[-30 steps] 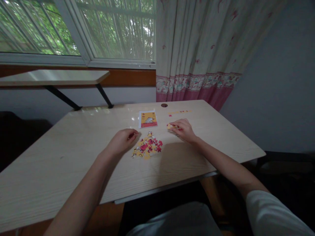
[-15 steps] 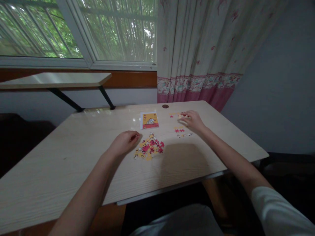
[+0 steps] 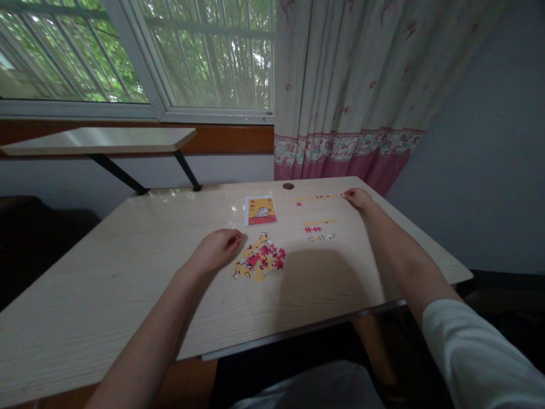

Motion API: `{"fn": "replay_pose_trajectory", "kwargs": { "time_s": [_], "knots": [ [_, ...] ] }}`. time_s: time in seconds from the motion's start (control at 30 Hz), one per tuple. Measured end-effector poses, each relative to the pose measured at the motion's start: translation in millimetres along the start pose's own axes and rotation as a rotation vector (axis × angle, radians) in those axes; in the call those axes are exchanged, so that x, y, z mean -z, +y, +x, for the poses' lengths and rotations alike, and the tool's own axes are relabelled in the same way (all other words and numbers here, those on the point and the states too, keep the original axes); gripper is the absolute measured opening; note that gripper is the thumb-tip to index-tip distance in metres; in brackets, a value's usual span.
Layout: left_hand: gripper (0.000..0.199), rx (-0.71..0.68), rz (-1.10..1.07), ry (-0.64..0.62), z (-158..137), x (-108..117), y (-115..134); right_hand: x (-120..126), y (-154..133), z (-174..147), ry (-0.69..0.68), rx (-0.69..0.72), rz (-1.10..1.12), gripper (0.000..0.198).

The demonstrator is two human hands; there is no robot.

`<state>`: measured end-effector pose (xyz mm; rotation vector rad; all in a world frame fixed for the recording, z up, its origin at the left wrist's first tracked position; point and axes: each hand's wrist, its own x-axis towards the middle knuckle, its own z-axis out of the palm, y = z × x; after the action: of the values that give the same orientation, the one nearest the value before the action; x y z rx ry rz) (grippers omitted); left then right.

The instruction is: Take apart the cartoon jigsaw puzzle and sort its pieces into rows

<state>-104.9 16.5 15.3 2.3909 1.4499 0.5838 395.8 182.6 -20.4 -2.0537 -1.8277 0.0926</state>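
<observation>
My right hand (image 3: 358, 199) is at the far right of the desk, its fingertips pinched on a small yellow puzzle piece at the right end of a row of yellow puzzle pieces (image 3: 310, 198). My left hand (image 3: 219, 247) lies on the desk with curled fingers, beside a loose pile of puzzle pieces (image 3: 260, 258) in yellow, red and white. Whether anything is inside those fingers is hidden. Behind the pile lies a picture card (image 3: 261, 211) with a white animal on yellow and red. Right of it are short rows of yellow pieces (image 3: 317, 222), red pieces (image 3: 313, 229) and white pieces (image 3: 317, 238).
A single red piece (image 3: 298, 204) lies under the far row. The wooden desk (image 3: 140, 272) has a round cable hole (image 3: 288, 186) at its back edge. A raised shelf (image 3: 102, 139) stands at the back left. A curtain (image 3: 340, 113) hangs behind the desk.
My right hand has moved right along the far row, uncovering the pieces it hid before. My left hand stays beside the pile. The view has shifted slightly.
</observation>
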Motion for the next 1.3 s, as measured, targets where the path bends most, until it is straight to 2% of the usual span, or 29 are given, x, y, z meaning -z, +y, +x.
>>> {"fn": "replay_pose_trajectory", "kwargs": {
  "time_s": [0.3,0.8,0.9,1.0,1.07,1.13,1.23,1.3],
  "knots": [
    [0.024,0.006,-0.023,-0.017,-1,0,3,-7,-1,10,-0.045,0.008,-0.007,0.028],
    [0.024,0.002,-0.041,-0.028,-1,-1,-1,0,-12,-4,-0.006,0.032,0.007,0.027],
    [0.025,0.003,-0.028,-0.034,-1,0,-1,1,-14,-6,0.016,0.018,-0.001,0.028],
    [0.025,0.008,-0.008,-0.041,-1,2,-1,3,-28,-12,0.082,0.027,0.004,0.029],
    [0.025,0.003,0.001,-0.068,0,3,-1,4,-45,-22,0.153,0.098,0.026,0.028],
    [0.025,-0.015,0.0,-0.105,0,3,-2,5,-67,-37,0.208,0.229,0.055,0.025],
    [0.025,-0.038,-0.012,-0.136,0,1,-6,6,-104,-68,0.217,0.438,0.095,0.02],
    [0.027,-0.046,0.008,-0.155,1,-2,-9,6,-129,-92,0.167,0.575,0.111,0.018]
  ]
}}
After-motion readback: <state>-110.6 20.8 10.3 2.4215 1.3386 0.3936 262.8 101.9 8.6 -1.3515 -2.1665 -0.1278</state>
